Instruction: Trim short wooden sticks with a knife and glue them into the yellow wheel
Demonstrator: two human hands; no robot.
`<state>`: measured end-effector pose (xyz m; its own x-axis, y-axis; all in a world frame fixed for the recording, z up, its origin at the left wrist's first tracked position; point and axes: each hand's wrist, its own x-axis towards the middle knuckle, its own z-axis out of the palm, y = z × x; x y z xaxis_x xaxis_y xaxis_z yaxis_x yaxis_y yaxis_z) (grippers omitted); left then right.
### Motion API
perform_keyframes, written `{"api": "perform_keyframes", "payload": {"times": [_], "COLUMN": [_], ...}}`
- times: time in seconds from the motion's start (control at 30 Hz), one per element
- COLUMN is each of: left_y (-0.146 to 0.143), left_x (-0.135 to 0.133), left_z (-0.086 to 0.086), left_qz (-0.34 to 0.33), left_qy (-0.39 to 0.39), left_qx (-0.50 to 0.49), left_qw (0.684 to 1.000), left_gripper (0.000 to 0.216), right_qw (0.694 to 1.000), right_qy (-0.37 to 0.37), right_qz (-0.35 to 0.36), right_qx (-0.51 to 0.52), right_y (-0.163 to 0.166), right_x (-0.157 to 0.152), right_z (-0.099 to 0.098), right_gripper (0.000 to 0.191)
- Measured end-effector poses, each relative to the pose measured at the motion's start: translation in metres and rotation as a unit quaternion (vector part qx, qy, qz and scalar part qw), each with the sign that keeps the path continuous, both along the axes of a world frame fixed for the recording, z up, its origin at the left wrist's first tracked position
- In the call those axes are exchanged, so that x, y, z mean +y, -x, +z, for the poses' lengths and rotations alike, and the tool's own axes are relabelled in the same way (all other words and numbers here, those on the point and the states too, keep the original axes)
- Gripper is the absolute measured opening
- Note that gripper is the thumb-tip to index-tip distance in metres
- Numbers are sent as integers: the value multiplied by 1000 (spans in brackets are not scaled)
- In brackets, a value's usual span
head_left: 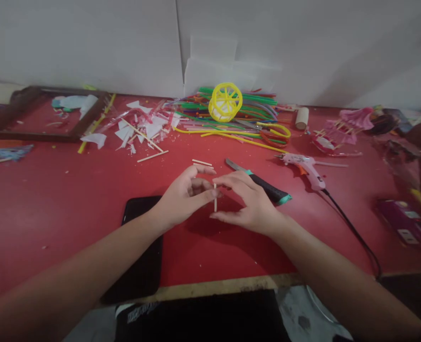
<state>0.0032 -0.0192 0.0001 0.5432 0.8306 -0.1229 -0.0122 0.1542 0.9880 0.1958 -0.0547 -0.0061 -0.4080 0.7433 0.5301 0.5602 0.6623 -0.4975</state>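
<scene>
Over the middle of the red table [71, 199], my left hand [183, 197] and my right hand [247, 204] meet around a short pale stick [215, 202] held upright. Fingertips of both hands pinch it from either side. The left index finger stretches out above it. A utility knife [263, 183] with a black and teal handle lies just behind my right hand. One loose pale stick [202, 162] rests on the table beyond my left fingers.
A pink glue gun [308, 168] with a black cord lies to the right. A yellow straw wheel [225, 101] sits on a heap of coloured straws [253, 118] at the back. Paper scraps [142, 128], a dark tray [35, 114] and a black tablet [141, 247] lie left.
</scene>
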Motion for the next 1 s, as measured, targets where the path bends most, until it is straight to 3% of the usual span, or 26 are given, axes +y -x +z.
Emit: {"api": "perform_keyframes", "payload": {"times": [0.1, 0.23, 0.3, 0.37, 0.47, 0.57, 0.7, 0.87, 1.0], "left_y": [1, 3, 3, 4, 6, 10, 14, 2, -8], "left_x": [0, -1, -2, -2, 0, 8, 28, 51, 61], "left_z": [-3, -1, 0, 2, 9, 23, 38, 30, 18], "left_qz": [18, 134, 171, 174, 159, 148, 64, -59, -90], "left_qy": [-92, -247, -268, -249, -215, -258, -343, -451, -460], "left_qx": [58, 155, 190, 200, 188, 219, 396, 466, 476], "left_qw": [994, 947, 929, 932, 945, 929, 850, 759, 744], "left_gripper": [35, 24, 19, 19, 27, 26, 12, 16, 8], "right_qw": [998, 997, 998, 998, 996, 989, 987, 984, 986], "right_qy": [51, 53, 47, 38, 36, 63, 80, 97, 89], "right_qz": [-28, -45, -40, -33, -31, -44, -50, -39, -42], "right_qx": [-24, -29, -30, -38, -78, -129, -129, -143, -135], "right_y": [-2, -3, -3, -2, 0, 1, 2, 2, 4], "right_x": [-2, 1, 3, 4, 4, 3, 3, 4, 1], "right_z": [0, -2, -3, -4, -6, -9, -13, -12, -10], "right_gripper": [47, 45, 44, 45, 49, 58, 72, 67, 78]}}
